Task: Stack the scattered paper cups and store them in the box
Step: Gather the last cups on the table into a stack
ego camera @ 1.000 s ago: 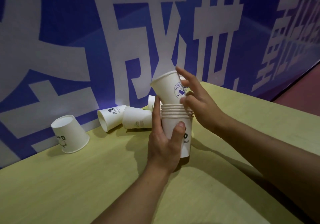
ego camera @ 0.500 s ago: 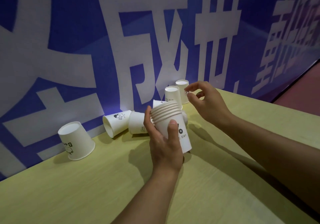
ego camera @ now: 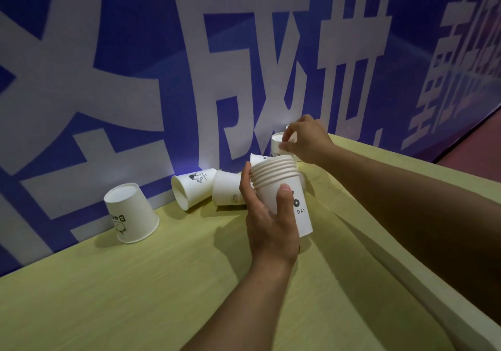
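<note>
My left hand (ego camera: 271, 226) grips a stack of several nested white paper cups (ego camera: 284, 188), tilted to the left above the yellow-green table (ego camera: 135, 291). Behind the stack my right hand (ego camera: 303, 140) pinches the top of an upside-down cup (ego camera: 277, 144) that stands near the wall. Another cup (ego camera: 288, 127) peeks out behind that hand. Two cups lie on their sides by the wall: one with a dark print (ego camera: 193, 189) and a plain one (ego camera: 227, 192). An inverted cup (ego camera: 131, 213) stands at the left. A further cup (ego camera: 257, 158) shows behind the stack. No box is in view.
A blue banner with large white characters (ego camera: 189, 79) runs along the back edge of the table. The table's right edge (ego camera: 406, 161) drops to a reddish floor (ego camera: 474, 144).
A second ago my right hand was setting a cup onto the stack. It has since let go, reached back toward the wall and taken hold of an upside-down cup. The stack tilted left.
</note>
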A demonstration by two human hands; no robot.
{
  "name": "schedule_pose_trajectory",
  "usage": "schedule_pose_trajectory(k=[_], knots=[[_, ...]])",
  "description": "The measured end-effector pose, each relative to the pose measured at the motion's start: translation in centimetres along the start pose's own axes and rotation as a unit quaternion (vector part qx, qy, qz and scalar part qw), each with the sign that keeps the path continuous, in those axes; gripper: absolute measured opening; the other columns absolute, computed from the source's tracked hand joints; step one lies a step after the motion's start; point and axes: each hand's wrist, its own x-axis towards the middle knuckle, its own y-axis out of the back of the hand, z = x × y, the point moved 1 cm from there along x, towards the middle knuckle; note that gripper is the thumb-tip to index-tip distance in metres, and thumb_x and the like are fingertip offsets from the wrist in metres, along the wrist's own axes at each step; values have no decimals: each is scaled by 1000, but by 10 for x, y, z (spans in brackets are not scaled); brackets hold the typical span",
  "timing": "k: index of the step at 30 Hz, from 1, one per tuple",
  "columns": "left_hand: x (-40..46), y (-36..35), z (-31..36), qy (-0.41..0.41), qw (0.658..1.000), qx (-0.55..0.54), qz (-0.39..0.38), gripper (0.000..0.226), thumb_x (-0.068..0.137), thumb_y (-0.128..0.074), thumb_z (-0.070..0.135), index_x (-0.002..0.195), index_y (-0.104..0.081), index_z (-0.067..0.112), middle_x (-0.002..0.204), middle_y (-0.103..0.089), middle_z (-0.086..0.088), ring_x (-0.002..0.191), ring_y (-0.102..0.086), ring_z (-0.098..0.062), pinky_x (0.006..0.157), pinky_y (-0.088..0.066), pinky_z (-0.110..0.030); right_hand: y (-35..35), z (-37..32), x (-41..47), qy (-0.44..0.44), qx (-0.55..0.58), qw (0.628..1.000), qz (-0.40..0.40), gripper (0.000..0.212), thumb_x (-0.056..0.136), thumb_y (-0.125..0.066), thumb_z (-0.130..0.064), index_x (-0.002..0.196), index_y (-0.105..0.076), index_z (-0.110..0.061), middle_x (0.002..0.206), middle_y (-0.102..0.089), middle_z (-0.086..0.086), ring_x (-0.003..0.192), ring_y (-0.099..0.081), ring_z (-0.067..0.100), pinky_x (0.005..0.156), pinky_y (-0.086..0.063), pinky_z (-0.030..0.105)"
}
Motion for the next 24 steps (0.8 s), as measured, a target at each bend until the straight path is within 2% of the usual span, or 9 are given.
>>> schedule_pose_trajectory(k=[3,7,11,14,16,18,20,22,24], knots=[[-1,0,0,-1,1000,-5,-11,68,81,-47,63,139,-12,62,128,-53,-5,89,-66,-18,55,-55,-20,16,-9,-6,18,58,997,43,18,91,-69,-31,104,-69,-18,142,-47,2,128,-39,25,104,-33,30],[-3,0,1,-17,999,-10,-47,66,71,-48,72,131,-20,71,122,-55,1,87,-67,-17,58,-57,-25,52,-21,-31,48,182,976,111,8,90,-70,-26,92,-63,-23,143,-51,-2,128,-46,20,107,-42,34],[-5,-3,0,-34,993,-11,-117,66,72,-51,69,132,-26,68,127,-56,3,98,-67,-20,73,-63,-45,77,-24,-89,82,307,937,143,22,89,-69,-17,83,-53,-30,126,-51,-12,115,-54,14,86,-57,24],[-10,-3,3,-35,985,9,-167,65,75,-51,68,132,-21,72,124,-55,13,98,-66,-13,76,-63,-40,76,-16,-123,77,351,922,142,23,87,-70,-15,93,-51,-26,120,-52,-9,109,-59,16,78,-58,22],[-10,-3,4,-36,983,5,-179,67,77,-53,64,136,-21,69,127,-56,12,99,-66,-11,75,-62,-34,76,-14,-133,74,363,919,135,35,86,-71,-13,107,-45,-24,117,-51,-6,107,-60,16,75,-59,25],[-10,-3,3,-36,984,-12,-172,70,77,-55,62,140,-23,65,128,-57,10,99,-66,-6,71,-58,-22,77,-14,-136,85,357,921,128,50,85,-71,-10,118,-37,-28,114,-48,-7,104,-60,13,74,-59,24],[-10,-3,3,-43,985,-14,-169,72,75,-54,63,140,-22,65,126,-58,15,99,-65,1,70,-55,-16,76,-15,-138,98,349,926,107,61,86,-71,-11,125,-33,-37,112,-46,-9,98,-62,11,70,-58,21],[-10,-4,4,-49,983,-5,-175,71,74,-53,65,136,-20,72,129,-57,16,104,-64,0,77,-57,-22,74,-12,-139,89,353,928,75,63,88,-68,-19,130,-29,-46,113,-44,-9,92,-62,10,65,-56,18],[-11,-5,3,-51,982,1,-180,73,74,-53,65,137,-18,75,138,-54,11,111,-63,-6,87,-59,-36,73,-9,-138,73,348,933,48,66,88,-62,-27,136,-24,-51,116,-42,-13,90,-63,10,62,-55,16]])
